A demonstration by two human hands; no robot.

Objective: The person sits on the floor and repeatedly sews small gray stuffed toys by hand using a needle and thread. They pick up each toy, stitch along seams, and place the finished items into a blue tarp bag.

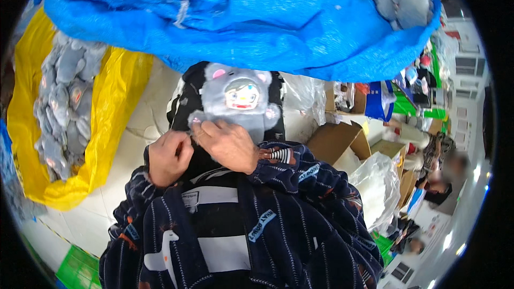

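Note:
A flat grey plush toy (214, 93) with a pale printed face, pink ears and pink paw marks lies across my lap on black cloth. My right hand (227, 143) rests over its lower part, fingers curled together at the paw on the left side. Just left of it, my left hand (170, 158) is closed, thumb against the bent fingers, slightly apart from the toy. Whatever it may hold is too small or hidden to make out.
A big blue sack (241, 27) spans the far side, with grey plush pieces (412, 5) in its right end. At left, a yellow sack (126, 91) holds several more. Cardboard boxes (334, 142) and clear plastic bags (375, 184) stand at right. A green crate (80, 267) sits lower left.

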